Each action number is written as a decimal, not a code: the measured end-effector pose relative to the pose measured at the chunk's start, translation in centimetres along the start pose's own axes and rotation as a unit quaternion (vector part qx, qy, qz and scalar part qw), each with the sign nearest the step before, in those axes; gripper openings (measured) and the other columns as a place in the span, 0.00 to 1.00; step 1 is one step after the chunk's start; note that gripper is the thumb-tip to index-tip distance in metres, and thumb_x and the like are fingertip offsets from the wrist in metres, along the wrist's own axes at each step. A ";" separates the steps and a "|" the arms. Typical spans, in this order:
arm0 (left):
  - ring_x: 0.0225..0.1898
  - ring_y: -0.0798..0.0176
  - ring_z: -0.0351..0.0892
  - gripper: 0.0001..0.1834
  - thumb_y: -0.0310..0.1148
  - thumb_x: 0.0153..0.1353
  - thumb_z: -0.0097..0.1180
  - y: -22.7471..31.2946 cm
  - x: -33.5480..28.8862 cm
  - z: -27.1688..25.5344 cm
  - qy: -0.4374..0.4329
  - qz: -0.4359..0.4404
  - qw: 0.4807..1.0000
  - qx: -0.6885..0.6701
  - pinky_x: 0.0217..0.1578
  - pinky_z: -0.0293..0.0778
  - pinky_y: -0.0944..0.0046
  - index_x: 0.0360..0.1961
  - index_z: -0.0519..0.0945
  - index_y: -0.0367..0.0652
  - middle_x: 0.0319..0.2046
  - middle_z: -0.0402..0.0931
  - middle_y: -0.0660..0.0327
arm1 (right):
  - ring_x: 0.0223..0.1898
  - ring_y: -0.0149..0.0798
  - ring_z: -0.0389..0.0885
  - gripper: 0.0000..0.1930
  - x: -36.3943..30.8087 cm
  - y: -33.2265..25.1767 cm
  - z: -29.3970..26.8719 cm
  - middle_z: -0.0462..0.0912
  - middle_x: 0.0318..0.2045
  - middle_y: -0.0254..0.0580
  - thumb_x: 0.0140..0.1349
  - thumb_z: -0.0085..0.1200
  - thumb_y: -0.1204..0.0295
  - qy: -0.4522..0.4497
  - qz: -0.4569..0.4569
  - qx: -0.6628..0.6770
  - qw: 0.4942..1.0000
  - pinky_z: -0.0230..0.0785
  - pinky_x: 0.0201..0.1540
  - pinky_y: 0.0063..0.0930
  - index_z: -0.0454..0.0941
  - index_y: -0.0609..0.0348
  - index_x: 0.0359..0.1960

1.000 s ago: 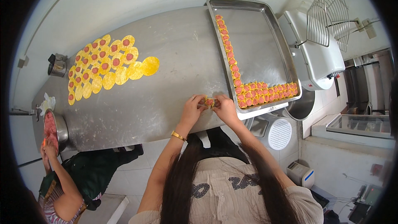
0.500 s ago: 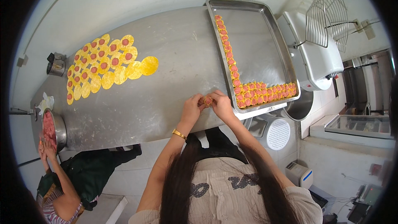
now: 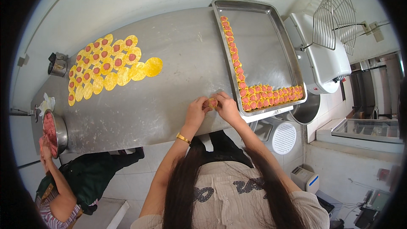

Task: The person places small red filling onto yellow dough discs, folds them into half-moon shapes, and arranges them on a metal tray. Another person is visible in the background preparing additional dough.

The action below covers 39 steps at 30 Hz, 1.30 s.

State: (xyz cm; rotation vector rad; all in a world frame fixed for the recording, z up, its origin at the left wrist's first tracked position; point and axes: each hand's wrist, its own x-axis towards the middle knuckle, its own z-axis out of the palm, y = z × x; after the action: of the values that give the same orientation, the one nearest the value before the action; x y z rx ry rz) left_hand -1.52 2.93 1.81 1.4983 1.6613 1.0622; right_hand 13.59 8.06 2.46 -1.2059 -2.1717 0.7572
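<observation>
Your left hand point(image 3: 196, 112) and right hand point(image 3: 227, 108) are pinching one small round yellow-wrapped, pink-filled dumpling point(image 3: 213, 102) between them, centre frame; the right is sitting nearer the rectangular steel tray point(image 3: 263, 42), right of centre.

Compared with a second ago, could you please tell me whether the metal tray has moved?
No; against the steel table, the metal tray shows no visible shift either way.

Near the front edge of the worktop point(image 3: 178, 68), the dumpling point(image 3: 212, 103) is partly hidden by the left hand point(image 3: 196, 111) and right hand point(image 3: 227, 109).
</observation>
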 end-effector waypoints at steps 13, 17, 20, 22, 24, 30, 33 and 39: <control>0.33 0.55 0.81 0.17 0.25 0.47 0.67 0.1 0.0 0.3 0.033 -0.004 0.999 -0.022 0.36 0.77 0.58 0.39 0.77 0.40 0.35 0.79 0.54 | 0.33 0.51 0.79 0.19 0.0 -0.3 -0.1 0.78 0.35 0.47 0.43 0.57 0.86 -0.011 0.029 -0.019 0.999 0.73 0.35 0.37 0.81 0.60 0.41; 0.34 0.54 0.81 0.17 0.25 0.47 0.67 -0.1 0.1 0.2 0.016 -0.004 1.000 -0.007 0.37 0.78 0.59 0.39 0.77 0.38 0.35 0.79 0.54 | 0.34 0.50 0.80 0.20 0.3 0.0 0.2 0.78 0.34 0.46 0.43 0.57 0.87 -0.022 -0.008 0.014 1.000 0.73 0.36 0.37 0.80 0.60 0.42; 0.34 0.54 0.81 0.17 0.24 0.47 0.67 -0.1 0.0 0.2 0.007 -0.011 1.000 0.019 0.36 0.78 0.60 0.39 0.77 0.38 0.34 0.79 0.53 | 0.34 0.50 0.80 0.21 0.5 0.0 -0.2 0.77 0.36 0.46 0.43 0.56 0.87 -0.045 -0.013 0.016 0.999 0.73 0.36 0.36 0.79 0.60 0.43; 0.34 0.54 0.81 0.17 0.24 0.47 0.67 -0.1 -0.1 0.2 0.009 -0.018 1.000 0.007 0.36 0.78 0.60 0.39 0.77 0.37 0.34 0.79 0.53 | 0.39 0.55 0.78 0.22 0.2 -0.2 -0.5 0.77 0.39 0.49 0.44 0.52 0.88 -0.049 0.010 0.030 0.998 0.73 0.40 0.41 0.79 0.60 0.44; 0.34 0.55 0.82 0.17 0.23 0.47 0.67 -0.2 -0.2 0.1 0.020 -0.027 0.999 -0.028 0.36 0.79 0.60 0.39 0.77 0.37 0.34 0.79 0.53 | 0.43 0.56 0.77 0.23 0.1 -0.5 -0.8 0.76 0.41 0.49 0.44 0.51 0.88 -0.061 0.024 0.025 0.998 0.72 0.43 0.43 0.78 0.59 0.46; 0.33 0.56 0.82 0.15 0.21 0.49 0.65 -0.6 -0.5 -0.6 0.014 -0.039 0.999 -0.027 0.36 0.78 0.62 0.40 0.77 0.36 0.32 0.80 0.54 | 0.41 0.49 0.79 0.24 0.7 -0.9 -0.7 0.76 0.43 0.46 0.44 0.57 0.87 -0.089 -0.048 -0.014 0.995 0.73 0.43 0.38 0.78 0.58 0.47; 0.35 0.55 0.82 0.08 0.21 0.56 0.58 -1.1 -0.7 -0.8 0.030 -0.022 0.999 -0.030 0.35 0.78 0.61 0.38 0.78 0.36 0.30 0.79 0.54 | 0.41 0.50 0.79 0.22 0.8 -1.1 -0.8 0.76 0.43 0.46 0.46 0.56 0.85 -0.091 -0.063 -0.051 0.993 0.73 0.44 0.38 0.79 0.57 0.46; 0.33 0.53 0.81 0.05 0.25 0.63 0.52 -2.7 -1.5 -1.7 0.090 -0.082 0.990 -0.078 0.34 0.75 0.60 0.38 0.78 0.38 0.29 0.79 0.53 | 0.42 0.51 0.78 0.18 1.0 -1.5 -1.4 0.77 0.42 0.46 0.50 0.54 0.83 -0.160 -0.099 -0.088 0.978 0.72 0.46 0.39 0.80 0.57 0.44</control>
State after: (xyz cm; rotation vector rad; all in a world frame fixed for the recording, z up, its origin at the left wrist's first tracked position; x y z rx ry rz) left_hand -4.02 1.16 0.14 1.1743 1.7463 1.2334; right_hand 13.26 8.57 4.71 -0.9809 -2.6255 0.7247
